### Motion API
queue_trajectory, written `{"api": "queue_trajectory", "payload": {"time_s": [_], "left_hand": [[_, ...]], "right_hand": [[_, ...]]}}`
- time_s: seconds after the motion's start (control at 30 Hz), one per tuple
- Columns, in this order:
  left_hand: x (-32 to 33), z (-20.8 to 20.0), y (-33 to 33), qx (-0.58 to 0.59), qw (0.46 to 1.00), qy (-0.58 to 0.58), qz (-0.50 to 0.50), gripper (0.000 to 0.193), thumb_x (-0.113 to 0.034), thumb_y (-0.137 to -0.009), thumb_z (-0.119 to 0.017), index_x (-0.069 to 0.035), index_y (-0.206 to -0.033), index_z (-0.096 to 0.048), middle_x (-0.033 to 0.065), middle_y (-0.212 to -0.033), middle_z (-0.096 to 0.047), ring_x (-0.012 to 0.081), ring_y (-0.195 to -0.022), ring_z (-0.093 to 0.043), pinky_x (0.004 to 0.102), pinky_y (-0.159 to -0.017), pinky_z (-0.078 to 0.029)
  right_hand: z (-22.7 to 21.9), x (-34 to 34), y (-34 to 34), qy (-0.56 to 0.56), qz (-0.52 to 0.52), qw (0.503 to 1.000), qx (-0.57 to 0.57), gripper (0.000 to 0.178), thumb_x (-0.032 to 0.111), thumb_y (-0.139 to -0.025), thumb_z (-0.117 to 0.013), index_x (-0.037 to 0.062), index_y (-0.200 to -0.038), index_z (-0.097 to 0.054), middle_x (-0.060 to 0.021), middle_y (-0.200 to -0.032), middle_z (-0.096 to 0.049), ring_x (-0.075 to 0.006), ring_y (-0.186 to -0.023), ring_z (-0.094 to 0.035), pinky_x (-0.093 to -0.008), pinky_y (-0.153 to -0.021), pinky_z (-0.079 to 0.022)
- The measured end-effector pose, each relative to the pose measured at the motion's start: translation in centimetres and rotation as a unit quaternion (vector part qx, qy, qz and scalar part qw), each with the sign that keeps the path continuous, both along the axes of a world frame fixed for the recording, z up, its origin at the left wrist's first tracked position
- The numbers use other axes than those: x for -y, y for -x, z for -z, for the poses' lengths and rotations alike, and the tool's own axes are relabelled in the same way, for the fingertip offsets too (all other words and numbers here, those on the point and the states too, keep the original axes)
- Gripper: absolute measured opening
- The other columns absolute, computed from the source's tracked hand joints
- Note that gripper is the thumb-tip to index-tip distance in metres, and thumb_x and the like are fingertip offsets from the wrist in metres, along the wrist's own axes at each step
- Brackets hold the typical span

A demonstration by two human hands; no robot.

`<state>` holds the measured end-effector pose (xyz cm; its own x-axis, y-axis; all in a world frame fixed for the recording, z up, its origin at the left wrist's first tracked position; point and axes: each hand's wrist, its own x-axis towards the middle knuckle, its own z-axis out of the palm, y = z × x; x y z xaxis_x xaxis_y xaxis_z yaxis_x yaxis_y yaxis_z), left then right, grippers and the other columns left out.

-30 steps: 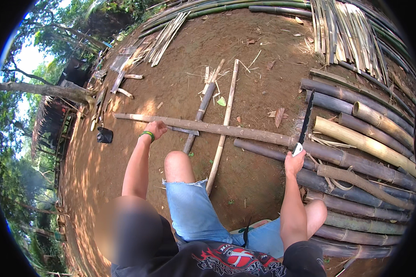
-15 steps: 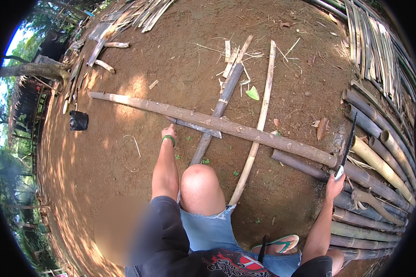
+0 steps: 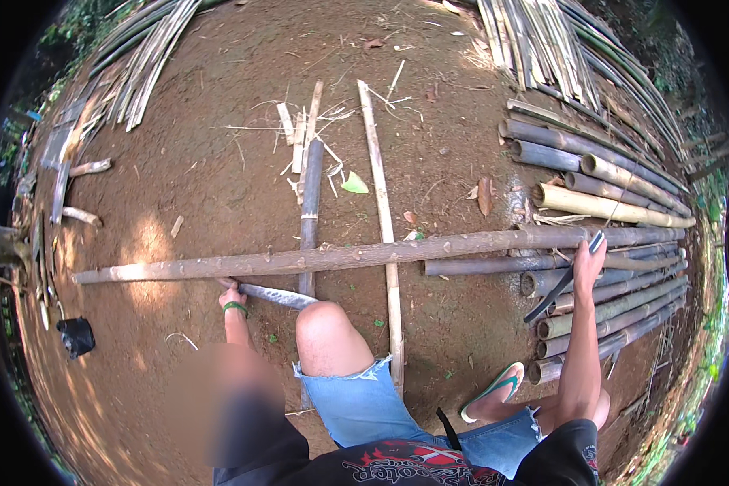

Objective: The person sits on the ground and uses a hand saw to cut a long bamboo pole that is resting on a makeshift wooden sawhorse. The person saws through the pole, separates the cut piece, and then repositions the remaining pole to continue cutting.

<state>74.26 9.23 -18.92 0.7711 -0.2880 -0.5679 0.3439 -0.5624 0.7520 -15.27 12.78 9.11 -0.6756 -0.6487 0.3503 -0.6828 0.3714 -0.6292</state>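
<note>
My left hand is closed round the handle of a machete, whose blade points right toward my bent knee. Just beyond it lies a long wooden pole, resting across a dark bamboo pole and a thinner pale pole. My right hand, near the pole's right end, grips the pale handle of a hand saw. A dark curved strip extends from beside that hand toward me; whether it is the saw's blade or a sheath I cannot tell.
Several cut bamboo poles lie stacked on the right. Split bamboo strips lie in piles at the far right and far left. A black bag sits at the left. Wood scraps and a green leaf lie beyond the pole.
My view has turned to the right, so the long pole now looks nearly level. The saw has turned in my right hand. The machete is now nearer my knee, still in my left hand.
</note>
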Motion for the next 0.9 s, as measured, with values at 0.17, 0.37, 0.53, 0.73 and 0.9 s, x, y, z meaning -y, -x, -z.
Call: {"api": "queue_trajectory", "payload": {"time_s": [0.17,0.37,0.53,0.73,0.9], "left_hand": [[-3.0,-1.9,-4.3,-0.086,0.985,0.0,0.15,0.028,-0.021,-0.096,-0.074,0.002,-0.085,-0.062,0.0077,-0.073,-0.059,0.02,-0.056,-0.061,0.0349,-0.051,-0.06],[-2.0,-7.0,-3.4,-0.143,0.972,-0.008,0.184,0.027,-0.018,-0.095,-0.075,0.004,-0.092,-0.06,0.0097,-0.08,-0.062,0.0217,-0.064,-0.065,0.0341,-0.062,-0.064],[-5.5,-7.6,1.5,-0.168,0.967,0.059,0.185,0.022,-0.011,-0.094,-0.076,0.002,-0.098,-0.059,0.0087,-0.087,-0.063,0.0196,-0.069,-0.065,0.0362,-0.069,-0.066],[-9.1,-12.9,6.4,-0.128,0.957,0.169,0.199,0.019,-0.005,-0.094,-0.074,0.0,-0.106,-0.06,0.0094,-0.102,-0.07,0.0188,-0.092,-0.07,0.0384,-0.083,-0.063],[-4.7,-23.5,9.3,-0.039,0.927,0.255,0.271,0.019,-0.005,-0.095,-0.072,-0.002,-0.112,-0.063,0.0081,-0.109,-0.071,0.0188,-0.102,-0.069,0.0385,-0.096,-0.057]], "right_hand": [[-4.9,4.5,-4.7,0.063,-0.017,0.988,0.138,0.036,0.011,-0.088,-0.06,0.0018,-0.122,-0.058,-0.0038,-0.07,-0.057,-0.013,-0.058,-0.054,-0.0305,-0.056,-0.043],[-2.8,5.4,-7.6,0.0,-0.082,0.974,0.212,0.032,0.01,-0.089,-0.06,-0.0011,-0.119,-0.058,-0.0016,-0.068,-0.054,-0.012,-0.054,-0.054,-0.0292,-0.052,-0.042],[-0.5,5.7,-9.6,-0.097,-0.148,0.956,0.235,0.028,0.009,-0.089,-0.06,0.0016,-0.116,-0.06,0.0003,-0.067,-0.053,-0.0097,-0.053,-0.052,-0.0277,-0.05,-0.041],[-8.2,5.5,-9.7,-0.11,-0.207,0.95,0.205,0.031,0.01,-0.09,-0.061,0.0029,-0.12,-0.063,0.0023,-0.065,-0.052,-0.0074,-0.055,-0.048,-0.0257,-0.054,-0.038],[-14.1,2.6,-7.0,0.013,-0.242,0.936,0.256,0.034,0.01,-0.091,-0.065,0.0037,-0.125,-0.067,0.0062,-0.066,-0.051,-0.0042,-0.058,-0.047,-0.0234,-0.055,-0.035]]}}
